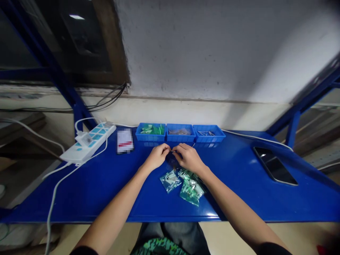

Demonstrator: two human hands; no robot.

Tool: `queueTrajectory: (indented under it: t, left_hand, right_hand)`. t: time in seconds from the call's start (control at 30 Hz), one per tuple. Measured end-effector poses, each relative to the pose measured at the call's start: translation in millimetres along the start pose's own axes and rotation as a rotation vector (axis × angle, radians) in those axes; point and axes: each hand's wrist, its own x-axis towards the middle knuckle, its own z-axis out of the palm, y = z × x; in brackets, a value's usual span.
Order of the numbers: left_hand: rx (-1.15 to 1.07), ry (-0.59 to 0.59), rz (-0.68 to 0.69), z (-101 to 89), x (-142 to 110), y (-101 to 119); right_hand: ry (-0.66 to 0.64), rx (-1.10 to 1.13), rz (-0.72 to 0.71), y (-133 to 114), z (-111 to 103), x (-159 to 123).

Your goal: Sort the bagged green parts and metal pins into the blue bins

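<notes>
My left hand point(157, 155) and my right hand point(188, 156) meet just in front of the blue bins, fingertips nearly touching. Both are closed in a pinch, and a tiny shiny bit shows between them, too small to name. Under the hands lies something thin and clear with small brassy bits, partly hidden. Closer to me, a small clear bag point(170, 180) holds pale and metallic pieces. Beside it, below my right wrist, lie filled bags point(191, 189) with green, white and metal pieces.
Three blue bins stand along the back: green plastic pieces in the left bin point(150, 138), filmy brownish contents in the middle bin point(180, 139), metal screws or nails in the right bin point(209, 139). A power strip point(87, 144), blurred pack point(124, 141) and phone point(275, 165) lie on the blue table point(106, 191).
</notes>
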Motion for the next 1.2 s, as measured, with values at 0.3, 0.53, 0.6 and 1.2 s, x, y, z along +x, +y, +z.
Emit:
queueTrajectory:
  t: [0.3, 0.53, 0.6, 1.2]
  left_hand:
    - [0.112, 0.117, 0.012, 3.6, -4, 10]
    - [0.058, 0.207, 0.093, -1.6, -6, 16]
    - [0.095, 0.208, 0.096, 0.1, -6, 16]
    - [0.125, 0.218, -0.119, 7.8, -5, 14]
  right_hand:
    - [0.003, 0.009, 0.076, 4, -1, -1]
    - [0.061, 0.176, 0.172, 2, 1, -1]
    - [0.072, 0.239, 0.188, 3, 1, -1]
    - [0.003, 0.012, 0.025, -2, -13, 0]
